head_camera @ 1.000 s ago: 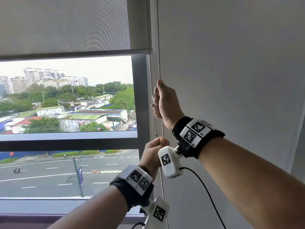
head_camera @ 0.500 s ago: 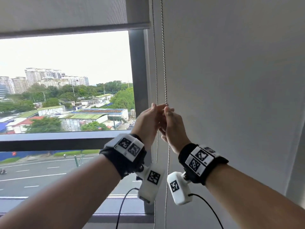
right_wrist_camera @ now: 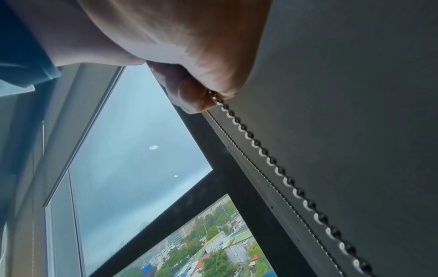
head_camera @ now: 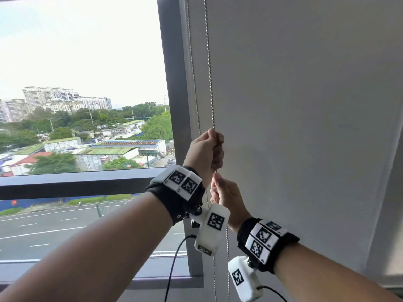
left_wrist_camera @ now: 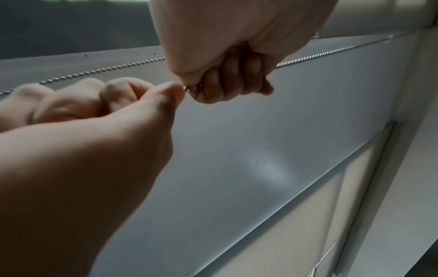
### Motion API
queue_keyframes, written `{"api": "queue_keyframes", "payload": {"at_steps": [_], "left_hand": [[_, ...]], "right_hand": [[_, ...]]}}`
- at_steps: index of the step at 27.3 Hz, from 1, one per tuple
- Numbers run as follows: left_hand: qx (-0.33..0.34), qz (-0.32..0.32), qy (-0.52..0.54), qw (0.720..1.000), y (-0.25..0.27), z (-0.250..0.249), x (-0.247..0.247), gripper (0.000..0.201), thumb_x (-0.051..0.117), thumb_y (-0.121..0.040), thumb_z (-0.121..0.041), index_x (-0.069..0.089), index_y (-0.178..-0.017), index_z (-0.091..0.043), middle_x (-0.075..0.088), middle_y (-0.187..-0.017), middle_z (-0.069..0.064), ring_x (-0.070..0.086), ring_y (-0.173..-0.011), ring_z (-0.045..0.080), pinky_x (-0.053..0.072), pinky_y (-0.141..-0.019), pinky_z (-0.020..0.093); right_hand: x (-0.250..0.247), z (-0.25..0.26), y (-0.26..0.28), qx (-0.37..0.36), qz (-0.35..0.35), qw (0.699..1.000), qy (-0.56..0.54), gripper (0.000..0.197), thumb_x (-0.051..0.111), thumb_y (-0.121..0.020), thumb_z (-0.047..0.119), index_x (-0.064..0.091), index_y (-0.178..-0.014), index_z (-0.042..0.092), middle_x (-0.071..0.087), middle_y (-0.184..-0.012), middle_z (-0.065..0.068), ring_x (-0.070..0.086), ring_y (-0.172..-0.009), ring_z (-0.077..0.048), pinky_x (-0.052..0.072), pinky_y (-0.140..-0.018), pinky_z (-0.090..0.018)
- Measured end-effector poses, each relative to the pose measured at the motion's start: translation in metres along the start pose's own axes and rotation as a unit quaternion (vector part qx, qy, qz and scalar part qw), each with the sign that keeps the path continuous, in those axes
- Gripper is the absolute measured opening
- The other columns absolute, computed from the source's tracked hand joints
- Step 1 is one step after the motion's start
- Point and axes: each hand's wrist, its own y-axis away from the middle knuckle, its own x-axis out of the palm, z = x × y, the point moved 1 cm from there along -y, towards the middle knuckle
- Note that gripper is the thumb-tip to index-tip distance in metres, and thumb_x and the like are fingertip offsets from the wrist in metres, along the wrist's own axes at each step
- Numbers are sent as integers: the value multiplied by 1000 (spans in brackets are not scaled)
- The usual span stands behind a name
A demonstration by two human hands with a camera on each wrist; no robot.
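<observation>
A metal bead chain [head_camera: 209, 73] hangs in two strands beside the window post, in front of a pale wall. My left hand [head_camera: 207, 153] is fisted round the front strand at about rail height. Just beneath it my right hand [head_camera: 227, 194] pinches the same strand between thumb and fingers. In the left wrist view the left hand [left_wrist_camera: 227, 75] grips the chain [left_wrist_camera: 315, 55] and the right hand [left_wrist_camera: 106, 105] nearly touches it. The right wrist view shows the right hand [right_wrist_camera: 189, 56] closed on the chain [right_wrist_camera: 279, 168]. The rear strand [head_camera: 194, 83] hangs free.
A dark vertical window post [head_camera: 172, 83] and a horizontal rail [head_camera: 76, 182] frame the glass on the left. The pale wall [head_camera: 305, 105] fills the right side. A sill [head_camera: 163, 282] runs below. Cables trail from the wrist cameras.
The blind's bottom edge has risen from mid-window up past the top of the view. The left hand moved from below to above the right hand, which came down along the chain.
</observation>
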Motion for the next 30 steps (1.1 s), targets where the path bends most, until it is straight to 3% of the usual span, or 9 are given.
{"api": "queue_keyframes", "payload": {"at_steps": [7, 9, 11, 14, 17, 21, 24, 28, 30], "left_hand": [[9, -24, 3, 1000, 4, 6, -5, 39, 27, -94, -9, 43, -59, -18, 26, -43, -7, 17, -34, 7, 11, -37, 14], [4, -24, 10, 1000, 7, 7, -8, 40, 27, -93, -8, 44, -59, -18, 25, -45, -6, 17, -34, 7, 11, -36, 13], [0, -26, 17, 1000, 11, 11, -11, 40, 29, -96, -12, 44, -59, -17, 25, -45, -5, 17, -34, 7, 13, -34, 14], [-5, -22, 25, 999, 17, 22, -16, 39, 33, -99, -17, 43, -60, -16, 28, -44, -5, 20, -32, 7, 16, -32, 14], [-15, -30, 12, 999, 24, 32, -20, 40, 32, -98, -15, 42, -59, -18, 27, -45, -6, 19, -32, 5, 14, -34, 12], [-27, -38, -15, 999, 31, 41, -22, 39, 25, -91, -2, 40, -59, -18, 24, -47, -5, 16, -34, 7, 11, -38, 13], [-33, -48, -33, 998, 37, 47, -21, 40, 28, -96, -11, 42, -60, -18, 23, -47, -5, 16, -36, 7, 7, -41, 18], [-44, -54, -42, 997, 42, 57, -25, 49, 34, -98, -21, 48, -50, -21, 32, -50, -3, 26, -44, 12, 10, -53, 35], [-45, -55, -24, 997, 44, 64, -27, 49, 39, -98, -24, 51, -50, -21, 36, -56, 0, 31, -51, 14, 16, -54, 33]], "right_hand": [[-8, -3, 0, -22, 39, 998, 49, 41, 48, -91, 39, 37, -59, 16, 28, -50, 1, 21, -45, -13, 14, -49, -35], [-14, 6, -4, -44, 56, 994, 81, 44, 46, -88, 44, 45, -67, 6, 36, -51, -9, 30, -42, -15, 24, -44, -29], [-18, 17, -15, -82, 55, 987, 123, 48, 41, -89, 43, 52, -77, -2, 50, -59, -18, 47, -48, -21, 41, -46, -33], [-18, 42, -35, -130, 20, 980, 150, 32, 38, -88, 29, 62, -82, 9, 62, -68, -6, 58, -61, -19, 51, -56, -36], [-10, 71, -54, -159, -1, 973, 168, 30, 36, -89, 23, 64, -88, 13, 61, -69, -3, 59, -63, -15, 49, -58, -28], [10, 105, -72, -185, 13, 968, 170, 34, 32, -98, 25, 61, -96, 8, 63, -70, -10, 62, -63, -25, 51, -57, -38], [25, 125, -81, -181, 30, 972, 144, 33, 29, -102, 22, 58, -95, 9, 59, -67, -9, 56, -56, -23, 48, -51, -34], [41, 133, -82, -103, 25, 993, 58, 36, 29, -105, 29, 50, -80, 14, 38, -55, -1, 30, -37, -12, 27, -39, -19], [46, 130, -76, -73, 24, 997, 24, 40, 28, -105, 33, 35, -67, 22, 24, -56, 1, 18, -35, -9, 16, -39, -14]]}}
